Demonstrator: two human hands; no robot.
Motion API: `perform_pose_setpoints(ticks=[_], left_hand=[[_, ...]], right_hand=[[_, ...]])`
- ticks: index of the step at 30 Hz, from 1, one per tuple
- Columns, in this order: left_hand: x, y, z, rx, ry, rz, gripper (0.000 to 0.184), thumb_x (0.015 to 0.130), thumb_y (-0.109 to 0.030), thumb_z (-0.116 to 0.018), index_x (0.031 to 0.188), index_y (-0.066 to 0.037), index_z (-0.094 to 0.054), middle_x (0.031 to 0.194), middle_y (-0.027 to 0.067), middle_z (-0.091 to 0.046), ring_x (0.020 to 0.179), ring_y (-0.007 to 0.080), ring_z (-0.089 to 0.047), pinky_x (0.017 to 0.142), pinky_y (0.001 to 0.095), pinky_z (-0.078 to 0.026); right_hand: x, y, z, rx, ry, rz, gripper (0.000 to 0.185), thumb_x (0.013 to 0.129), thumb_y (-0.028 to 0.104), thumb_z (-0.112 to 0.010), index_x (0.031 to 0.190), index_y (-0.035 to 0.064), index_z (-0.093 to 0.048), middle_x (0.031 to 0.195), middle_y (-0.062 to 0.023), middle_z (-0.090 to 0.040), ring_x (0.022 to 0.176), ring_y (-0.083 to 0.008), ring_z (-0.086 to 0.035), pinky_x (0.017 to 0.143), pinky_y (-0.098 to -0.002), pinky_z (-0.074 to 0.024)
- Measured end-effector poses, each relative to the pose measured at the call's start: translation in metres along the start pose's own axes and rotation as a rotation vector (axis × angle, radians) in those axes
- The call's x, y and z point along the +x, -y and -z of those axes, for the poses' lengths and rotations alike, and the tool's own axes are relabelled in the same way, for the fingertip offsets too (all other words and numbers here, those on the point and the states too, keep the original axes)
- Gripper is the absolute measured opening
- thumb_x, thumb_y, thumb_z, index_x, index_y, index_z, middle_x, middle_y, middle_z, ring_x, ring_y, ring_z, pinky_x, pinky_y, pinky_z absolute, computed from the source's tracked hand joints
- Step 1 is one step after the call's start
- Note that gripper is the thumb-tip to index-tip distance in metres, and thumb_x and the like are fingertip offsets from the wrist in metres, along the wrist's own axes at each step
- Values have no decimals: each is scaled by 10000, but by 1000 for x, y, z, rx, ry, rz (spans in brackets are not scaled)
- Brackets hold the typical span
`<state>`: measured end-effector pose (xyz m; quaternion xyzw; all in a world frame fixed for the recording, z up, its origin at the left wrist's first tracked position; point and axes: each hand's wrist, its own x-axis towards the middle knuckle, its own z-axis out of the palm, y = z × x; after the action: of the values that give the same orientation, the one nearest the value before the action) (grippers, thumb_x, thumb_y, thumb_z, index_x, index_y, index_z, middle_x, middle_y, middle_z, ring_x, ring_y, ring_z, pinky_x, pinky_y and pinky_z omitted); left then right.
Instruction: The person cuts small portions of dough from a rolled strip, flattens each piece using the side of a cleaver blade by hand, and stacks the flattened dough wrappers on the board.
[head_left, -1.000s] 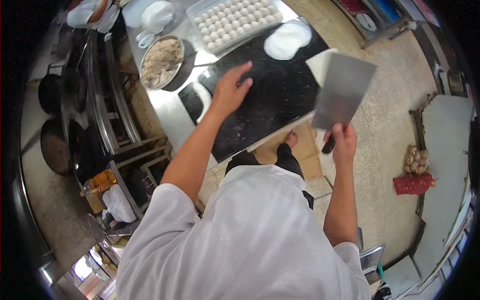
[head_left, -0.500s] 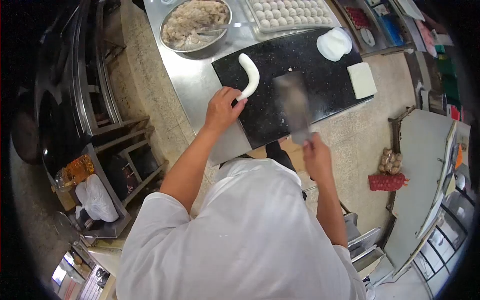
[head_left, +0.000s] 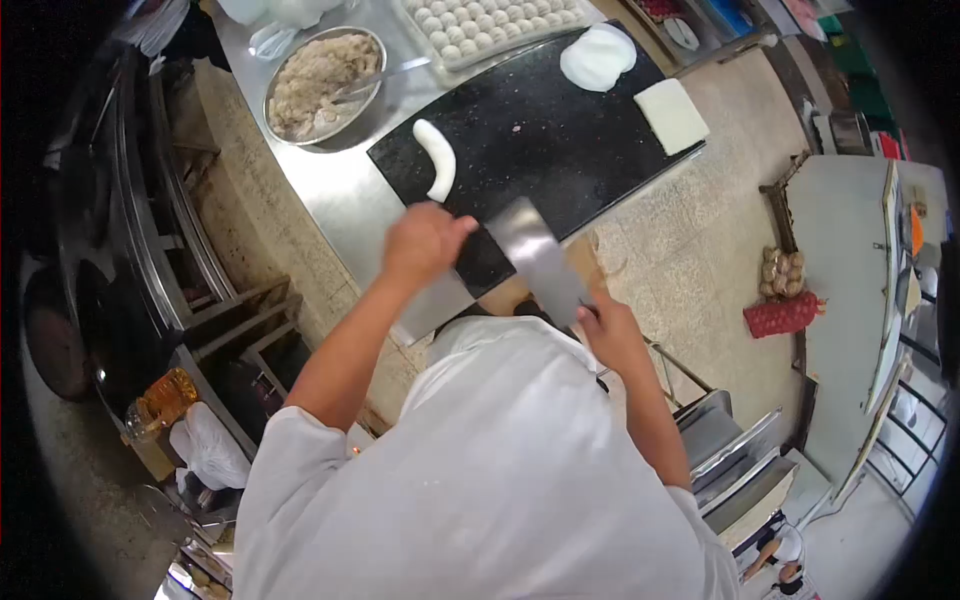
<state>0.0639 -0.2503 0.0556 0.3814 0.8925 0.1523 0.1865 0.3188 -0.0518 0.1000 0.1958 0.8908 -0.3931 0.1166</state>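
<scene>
A curved white roll of dough [head_left: 436, 160] lies on the black board [head_left: 520, 130], towards its left end. My left hand [head_left: 425, 245] is just below the roll's near end, over the board's left edge. Motion blurs its fingers, and whether anything is in them does not show. My right hand [head_left: 610, 335] is closed round the handle of a cleaver [head_left: 540, 260]. The broad steel blade points up and left, over the board's near edge, its tip close to my left hand.
A steel bowl of pale filling [head_left: 322, 85] with a utensil in it stands beyond the board's left side. Behind the board is a tray of round dough balls [head_left: 490, 28]. A white dough mound [head_left: 598, 57] and a folded white cloth [head_left: 671, 116] lie at the board's right.
My left hand has come off the dough roll's near end and moved slightly towards me. The cleaver has swung left and nearer to me. The whole view has shifted.
</scene>
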Motion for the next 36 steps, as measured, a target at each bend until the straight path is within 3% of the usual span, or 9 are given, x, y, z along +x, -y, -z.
perform_pose_setpoints(ticks=[2,4,7,11,16,20,23,32,36], left_hand=[[16,-23,-15,162,265,-131,269,980,-334,-632,934,-86,-727,1056,177,-676,1115,375,-610,919,516,-476],[16,-42,-51,268,-217,-544,437,998,-436,-578,1337,-168,-645,1491,161,-501,1427,398,-400,1145,628,-301],[56,-65,-56,242,-18,-438,620,1007,-513,-508,1566,-263,-413,1687,91,-224,1553,387,-166,1194,714,-90],[87,-72,-56,308,-12,-556,594,1026,-559,-422,1555,-290,-432,1670,108,-268,1552,399,-166,1206,692,-81],[97,-76,-55,293,58,-554,681,994,-629,-467,1577,-282,-399,1683,121,-238,1562,406,-136,1238,617,-71],[96,-73,-52,-44,24,-452,697,988,-641,-469,1581,-284,-390,1685,109,-239,1562,395,-148,1241,606,-69],[80,-64,-59,246,40,-779,724,942,-668,-520,1553,-289,-434,1663,100,-299,1557,371,-185,1225,640,-94],[173,-75,-50,207,-33,-835,733,934,-677,-498,1549,-282,-441,1649,114,-328,1537,359,-257,1203,671,-132],[137,-75,-58,228,150,-1025,776,911,-736,-467,1548,-295,-440,1654,93,-326,1558,338,-204,1203,687,-86]], right_hand=[[-20,-18,19,211,-140,-208,136,956,149,-653,937,21,-609,825,-183,-686,730,-351,-677,663,-417,-518],[-31,-28,53,337,-217,-283,172,979,187,-640,952,19,-613,801,-138,-672,716,-263,-658,648,-365,-504],[-12,-47,96,505,-547,-201,276,1032,278,-595,966,11,-615,758,-33,-622,692,-74,-575,613,-260,-460],[122,-105,116,666,-753,-81,329,1051,337,-572,1001,14,-611,793,-44,-622,622,-120,-569,587,-283,-465],[168,-131,99,1076,-527,-515,351,1050,381,-543,940,48,-555,628,-42,-539,517,-159,-545,523,-326,-487],[94,-89,56,388,-216,-377,381,1029,405,-571,1005,27,-613,651,-63,-599,480,-172,-569,506,-337,-500],[53,-89,-44,151,2,85,440,931,426,-697,1046,2,-669,807,-212,-709,719,-369,-697,697,-457,-547],[125,-58,21,214,137,-349,516,911,454,-696,1117,-18,-667,967,-277,-704,924,-456,-687,839,-499,-526],[68,-62,-25,340,44,-136,591,856,384,-765,1252,-18,-590,1141,-318,-665,1067,-467,-655,939,-528,-499]])
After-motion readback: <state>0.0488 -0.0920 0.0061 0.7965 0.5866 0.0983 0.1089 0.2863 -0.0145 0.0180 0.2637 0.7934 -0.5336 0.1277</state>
